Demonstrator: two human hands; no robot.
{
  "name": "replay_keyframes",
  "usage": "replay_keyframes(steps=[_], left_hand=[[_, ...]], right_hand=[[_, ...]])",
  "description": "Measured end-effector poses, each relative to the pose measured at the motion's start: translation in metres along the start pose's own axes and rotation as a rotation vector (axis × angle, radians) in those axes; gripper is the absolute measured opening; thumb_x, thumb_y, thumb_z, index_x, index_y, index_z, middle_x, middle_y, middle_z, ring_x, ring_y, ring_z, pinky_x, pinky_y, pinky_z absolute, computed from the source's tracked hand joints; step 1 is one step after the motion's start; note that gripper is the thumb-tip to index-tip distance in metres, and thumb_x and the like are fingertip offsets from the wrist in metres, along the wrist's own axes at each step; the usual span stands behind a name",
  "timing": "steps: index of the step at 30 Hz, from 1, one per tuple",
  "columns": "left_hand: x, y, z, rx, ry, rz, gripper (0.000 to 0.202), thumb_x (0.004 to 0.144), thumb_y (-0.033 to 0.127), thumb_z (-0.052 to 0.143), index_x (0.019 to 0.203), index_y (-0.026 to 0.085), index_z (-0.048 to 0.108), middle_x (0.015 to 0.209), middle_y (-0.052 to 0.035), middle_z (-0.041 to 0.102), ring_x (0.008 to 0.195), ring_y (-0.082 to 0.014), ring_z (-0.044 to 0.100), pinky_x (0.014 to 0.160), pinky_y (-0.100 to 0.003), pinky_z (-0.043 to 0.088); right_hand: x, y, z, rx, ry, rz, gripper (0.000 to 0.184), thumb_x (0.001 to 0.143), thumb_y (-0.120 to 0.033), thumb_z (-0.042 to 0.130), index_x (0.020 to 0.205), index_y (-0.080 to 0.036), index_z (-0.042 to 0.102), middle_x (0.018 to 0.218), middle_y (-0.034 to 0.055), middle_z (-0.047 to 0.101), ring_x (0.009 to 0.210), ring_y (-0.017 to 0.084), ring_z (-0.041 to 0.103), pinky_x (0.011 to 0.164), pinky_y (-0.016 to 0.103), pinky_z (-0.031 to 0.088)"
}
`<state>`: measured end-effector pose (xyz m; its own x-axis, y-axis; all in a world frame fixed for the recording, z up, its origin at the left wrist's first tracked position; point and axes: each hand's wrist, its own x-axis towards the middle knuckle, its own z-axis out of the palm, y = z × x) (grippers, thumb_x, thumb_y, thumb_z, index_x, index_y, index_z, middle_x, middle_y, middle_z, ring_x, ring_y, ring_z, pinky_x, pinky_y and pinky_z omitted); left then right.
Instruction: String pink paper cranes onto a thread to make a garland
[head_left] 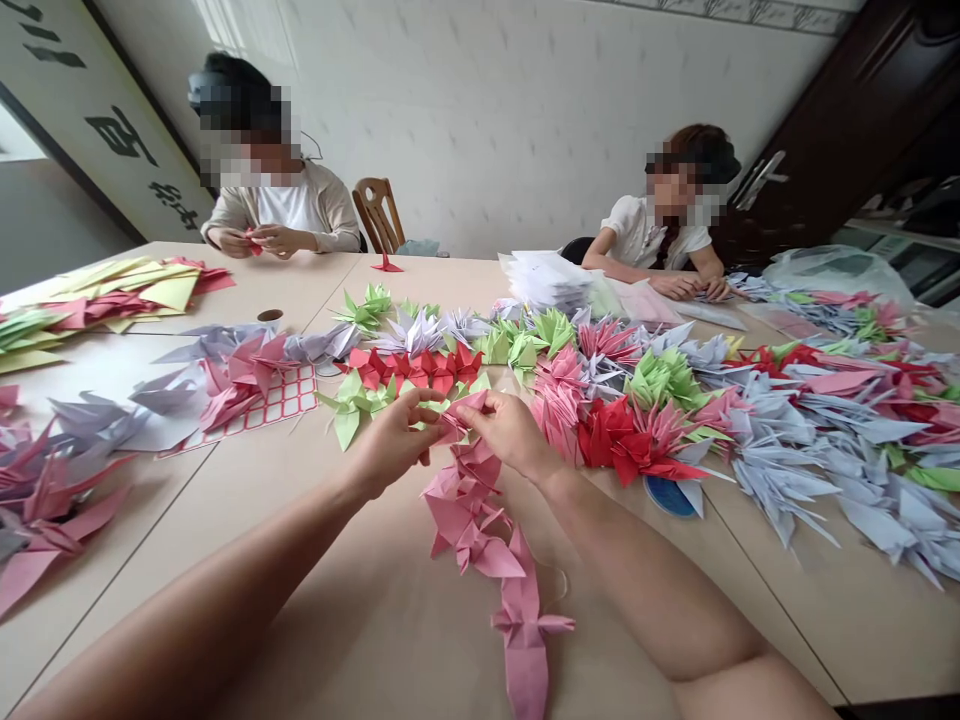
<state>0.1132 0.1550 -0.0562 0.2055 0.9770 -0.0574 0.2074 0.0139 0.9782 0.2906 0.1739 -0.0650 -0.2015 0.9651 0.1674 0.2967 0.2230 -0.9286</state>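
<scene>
Near the middle of the table, a pink paper crane (466,405) is between my two hands. My right hand (514,435) pinches its right side between thumb and fingers. On the other side, the curled fingers of my left hand (397,440) close on the crane's left part, which they partly cover. Below hangs a chain of pink folded cranes (469,510), strung one after another toward me. The nearest crane (523,622) lies spread on the table, with a thin pale thread (561,580) looping beside it. Just beyond my hands sit green cranes (356,400) and a red row (412,370).
Strings of pink, red, green and pale lilac cranes (780,460) cover the right side. More lilac and pink cranes (97,430) lie left, near folded sheets (127,290). Across the table, one person (281,205) holds red paper; another (667,240) sits by stacked white packets (546,280).
</scene>
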Motion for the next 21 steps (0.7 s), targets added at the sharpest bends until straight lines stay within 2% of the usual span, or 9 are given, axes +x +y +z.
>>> replay_keyframes(steps=[3, 6, 10, 16, 21], left_hand=[[-0.0011, -0.0057, -0.0006, -0.098, -0.059, -0.011, 0.036, 0.078, 0.034, 0.066, 0.107, 0.018, 0.053, 0.078, -0.0019, 0.065, 0.062, -0.0137, 0.06, 0.058, -0.028, 0.047], [-0.001, -0.0092, -0.0017, -0.147, -0.074, 0.016, 0.033, 0.077, 0.031, 0.066, 0.105, 0.017, 0.055, 0.078, -0.0015, 0.063, 0.072, -0.0141, 0.059, 0.067, -0.028, 0.047], [0.0012, -0.0102, -0.0038, -0.14, -0.081, 0.021, 0.031, 0.078, 0.029, 0.067, 0.105, 0.017, 0.057, 0.077, -0.0006, 0.061, 0.07, -0.0136, 0.056, 0.065, -0.027, 0.045], [0.0055, -0.0106, -0.0073, -0.126, -0.134, -0.004, 0.033, 0.074, 0.037, 0.072, 0.099, 0.018, 0.064, 0.079, -0.002, 0.062, 0.072, -0.0144, 0.054, 0.064, -0.026, 0.043], [0.0075, -0.0117, -0.0093, -0.063, -0.182, 0.006, 0.022, 0.077, 0.04, 0.069, 0.077, 0.018, 0.067, 0.069, -0.0001, 0.057, 0.063, -0.0127, 0.047, 0.059, -0.024, 0.038]], right_hand=[[-0.0015, 0.0079, 0.0036, 0.051, -0.02, 0.013, 0.022, 0.081, -0.034, 0.062, 0.077, -0.014, 0.069, 0.078, 0.0047, 0.07, 0.075, 0.018, 0.064, 0.069, 0.027, 0.047], [-0.0036, 0.0115, 0.0035, 0.129, -0.049, 0.024, 0.027, 0.083, -0.038, 0.059, 0.074, -0.014, 0.068, 0.077, 0.0041, 0.069, 0.074, 0.017, 0.063, 0.068, 0.026, 0.047], [-0.0031, 0.0096, 0.0014, 0.229, -0.04, 0.042, 0.028, 0.082, -0.04, 0.059, 0.073, -0.015, 0.066, 0.074, 0.0035, 0.067, 0.072, 0.016, 0.061, 0.067, 0.027, 0.047], [-0.0006, 0.01, 0.0001, 0.356, -0.069, 0.083, 0.032, 0.078, -0.046, 0.062, 0.077, -0.014, 0.067, 0.079, 0.0047, 0.068, 0.076, 0.017, 0.062, 0.072, 0.029, 0.05], [-0.0013, 0.0084, 0.0003, 0.38, -0.092, 0.089, 0.033, 0.078, -0.046, 0.063, 0.08, -0.014, 0.067, 0.081, 0.0049, 0.067, 0.077, 0.017, 0.062, 0.074, 0.029, 0.049]])
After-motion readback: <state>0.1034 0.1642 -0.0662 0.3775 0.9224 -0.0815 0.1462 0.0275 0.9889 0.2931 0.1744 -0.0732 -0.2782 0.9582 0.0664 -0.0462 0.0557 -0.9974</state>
